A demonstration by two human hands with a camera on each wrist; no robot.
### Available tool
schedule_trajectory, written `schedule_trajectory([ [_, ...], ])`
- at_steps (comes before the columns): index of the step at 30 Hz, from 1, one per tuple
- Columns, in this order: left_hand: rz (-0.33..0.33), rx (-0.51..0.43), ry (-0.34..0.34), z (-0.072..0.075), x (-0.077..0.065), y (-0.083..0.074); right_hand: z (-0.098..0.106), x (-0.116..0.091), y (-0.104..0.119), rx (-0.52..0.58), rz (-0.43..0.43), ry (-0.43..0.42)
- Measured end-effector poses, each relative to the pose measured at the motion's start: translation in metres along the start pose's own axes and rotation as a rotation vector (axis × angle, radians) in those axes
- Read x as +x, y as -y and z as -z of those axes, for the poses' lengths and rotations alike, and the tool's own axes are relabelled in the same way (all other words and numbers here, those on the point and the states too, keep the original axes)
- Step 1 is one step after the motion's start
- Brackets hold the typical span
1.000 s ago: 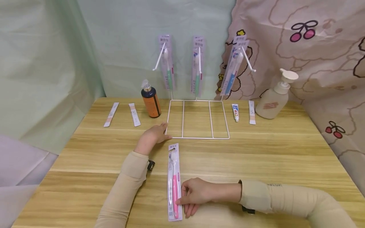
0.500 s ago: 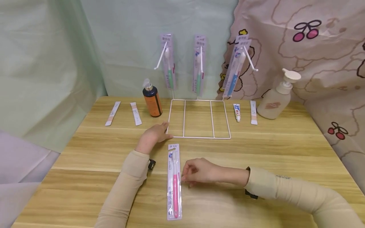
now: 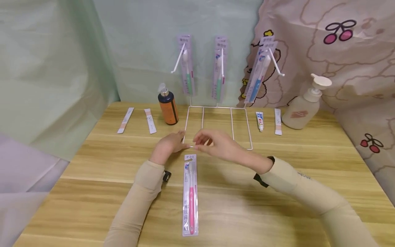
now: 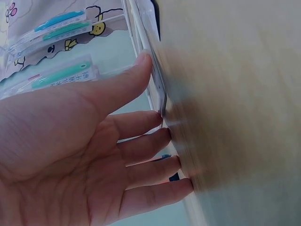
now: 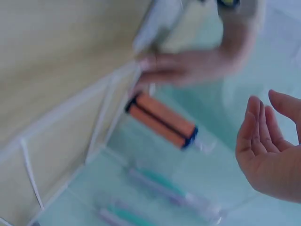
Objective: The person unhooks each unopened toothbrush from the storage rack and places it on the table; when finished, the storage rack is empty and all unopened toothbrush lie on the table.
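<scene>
My left hand (image 3: pixel 169 146) rests at the front left corner of a white wire display rack (image 3: pixel 248 128), thumb and fingertips at its base. In the left wrist view, the left hand's fingers (image 4: pixel 146 143) reach nearly straight to the tabletop. My right hand (image 3: pixel 220 145) hovers above the front rod of the rack base, its thumb tip close to the left thumb. Its fingers curve loosely around nothing in the right wrist view (image 5: pixel 277 155). A packaged pink toothbrush (image 3: pixel 191 209) lies lengthwise on the table, in front of the rack.
Packaged toothbrushes hang on the rack's left (image 3: pixel 189 80), middle (image 3: pixel 218 85) and right (image 3: pixel 257 84) hooks. An orange pump bottle (image 3: pixel 168 109) stands left, a pale pump bottle (image 3: pixel 300 111) right. A small toothpaste tube (image 3: pixel 260 120) and stick sachets (image 3: pixel 125 120) lie alongside.
My right hand has left the packaged toothbrush and moved forward to the front of the rack. The package lies straight on the table. The left hand keeps its place at the rack corner.
</scene>
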State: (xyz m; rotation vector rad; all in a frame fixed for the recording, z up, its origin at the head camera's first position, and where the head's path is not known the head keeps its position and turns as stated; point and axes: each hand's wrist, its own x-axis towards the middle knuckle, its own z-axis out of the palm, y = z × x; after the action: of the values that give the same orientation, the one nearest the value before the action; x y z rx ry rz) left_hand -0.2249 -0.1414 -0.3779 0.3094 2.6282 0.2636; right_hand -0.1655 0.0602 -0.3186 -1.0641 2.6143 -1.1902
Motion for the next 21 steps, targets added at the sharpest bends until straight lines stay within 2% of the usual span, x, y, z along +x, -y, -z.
schedule_trajectory([
  [3,-0.005,0.004,0.002,0.001,-0.002,0.001,0.011,0.027,-0.008,-0.02,0.012,-0.115],
  [7,0.008,0.011,0.009,0.003,-0.003,0.001,0.021,0.064,-0.031,-0.008,-0.025,-0.24],
  [14,0.034,0.002,0.024,0.003,0.004,0.0,0.02,0.109,-0.07,0.042,-0.183,-0.3],
  [16,0.017,0.013,0.013,-0.001,0.012,0.005,0.019,0.119,-0.078,0.072,-0.222,-0.329],
  [21,0.022,0.003,0.018,-0.005,0.012,0.005,0.018,0.137,-0.088,0.109,-0.27,-0.412],
])
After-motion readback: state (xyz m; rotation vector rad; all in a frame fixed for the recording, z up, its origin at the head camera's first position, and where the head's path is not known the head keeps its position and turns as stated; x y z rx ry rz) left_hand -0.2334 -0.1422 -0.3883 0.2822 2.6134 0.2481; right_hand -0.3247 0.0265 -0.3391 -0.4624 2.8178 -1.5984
